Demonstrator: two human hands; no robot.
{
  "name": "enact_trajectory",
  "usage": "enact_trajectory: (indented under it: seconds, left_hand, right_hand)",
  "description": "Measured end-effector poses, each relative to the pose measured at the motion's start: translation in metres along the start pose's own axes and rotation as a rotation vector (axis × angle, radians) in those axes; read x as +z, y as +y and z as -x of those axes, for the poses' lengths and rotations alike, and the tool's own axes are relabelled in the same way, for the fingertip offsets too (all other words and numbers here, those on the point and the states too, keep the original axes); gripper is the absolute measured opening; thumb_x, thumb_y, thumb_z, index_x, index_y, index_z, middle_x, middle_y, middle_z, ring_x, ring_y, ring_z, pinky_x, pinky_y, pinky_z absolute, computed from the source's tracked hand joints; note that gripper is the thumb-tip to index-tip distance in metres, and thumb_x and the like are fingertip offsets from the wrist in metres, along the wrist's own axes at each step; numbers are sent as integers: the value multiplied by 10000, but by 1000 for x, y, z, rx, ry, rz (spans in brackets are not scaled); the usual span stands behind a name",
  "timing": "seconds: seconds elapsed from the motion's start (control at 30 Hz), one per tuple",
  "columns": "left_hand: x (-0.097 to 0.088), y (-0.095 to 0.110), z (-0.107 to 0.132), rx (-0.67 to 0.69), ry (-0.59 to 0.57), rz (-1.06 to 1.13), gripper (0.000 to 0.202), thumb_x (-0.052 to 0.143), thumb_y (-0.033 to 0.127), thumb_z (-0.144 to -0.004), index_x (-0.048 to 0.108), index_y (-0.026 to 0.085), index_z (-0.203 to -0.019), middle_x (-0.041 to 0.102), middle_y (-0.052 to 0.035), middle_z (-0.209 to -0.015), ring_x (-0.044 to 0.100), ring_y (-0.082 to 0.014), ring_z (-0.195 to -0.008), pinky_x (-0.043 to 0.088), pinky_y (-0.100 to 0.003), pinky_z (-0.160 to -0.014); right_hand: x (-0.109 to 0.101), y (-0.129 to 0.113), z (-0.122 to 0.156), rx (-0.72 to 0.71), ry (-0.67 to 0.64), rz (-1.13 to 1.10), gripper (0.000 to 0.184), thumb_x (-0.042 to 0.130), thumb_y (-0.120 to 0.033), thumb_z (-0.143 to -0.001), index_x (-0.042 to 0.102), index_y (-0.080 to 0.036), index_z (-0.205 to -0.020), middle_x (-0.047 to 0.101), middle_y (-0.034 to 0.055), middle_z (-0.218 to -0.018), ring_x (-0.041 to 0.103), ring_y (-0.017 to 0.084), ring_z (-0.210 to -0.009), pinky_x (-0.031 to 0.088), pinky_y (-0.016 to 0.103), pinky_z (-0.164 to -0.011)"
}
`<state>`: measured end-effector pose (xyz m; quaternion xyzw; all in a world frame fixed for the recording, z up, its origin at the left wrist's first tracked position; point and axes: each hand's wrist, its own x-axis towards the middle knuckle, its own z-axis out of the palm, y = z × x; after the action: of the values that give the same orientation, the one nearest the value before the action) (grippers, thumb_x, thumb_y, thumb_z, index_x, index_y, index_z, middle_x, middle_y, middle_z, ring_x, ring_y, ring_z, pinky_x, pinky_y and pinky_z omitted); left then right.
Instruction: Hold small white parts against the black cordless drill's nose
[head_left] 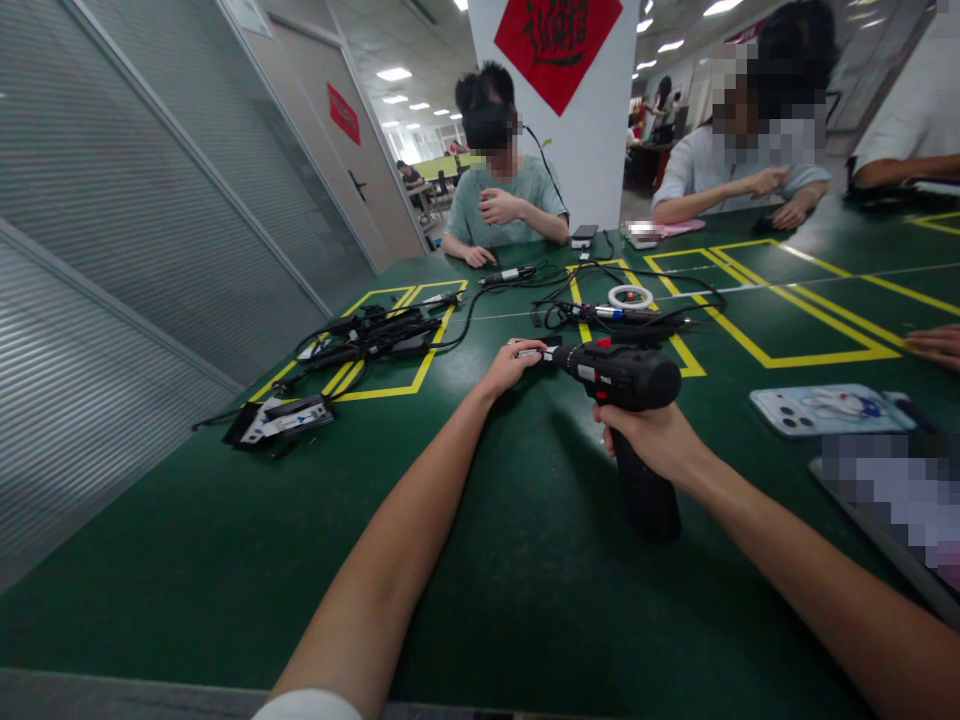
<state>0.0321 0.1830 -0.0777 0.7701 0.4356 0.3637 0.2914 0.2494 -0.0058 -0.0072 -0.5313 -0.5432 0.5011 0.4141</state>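
My right hand (652, 435) is wrapped round the grip of a black cordless drill (626, 375) with red trim, held upright above the green table (187, 560). The drill's nose points left. My left hand (512, 365) pinches a thin metal bit (529, 352) at the drill's chuck, fingers closed on it.
A tangle of black cables and tools (375, 335) lies inside yellow floor-tape boxes at the left. A roll of white tape (630, 296) and more cables lie beyond the drill. A phone (829, 410) lies at the right. Other people sit across the table; another person's hand (937, 345) rests at the right edge.
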Motion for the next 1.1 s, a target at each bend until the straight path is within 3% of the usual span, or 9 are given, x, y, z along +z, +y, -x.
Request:
enact_trajectory:
  seconds: [1.0,1.1]
  left_hand:
    - [0,2,0,29,1,-28,301,630,248,-722,697,206,-1012,654,-48,-1092,531,-237,-1101,370,-378,-1029]
    - [0,0,0,17,5,-1,367,635,250,-717,663,192,-1078,639,-55,-1121,554,-229,-1061,408,-369,-987]
  right_hand:
    - [4,-8,3,32,18,55,98,576,-250,-689,611,-163,-661,589,26,-526,555,151,-475,434,269,-469]
    - [4,-10,4,28,12,79,116,571,-251,-696,599,-166,-621,587,30,-523,553,148,-476,431,270,-473]
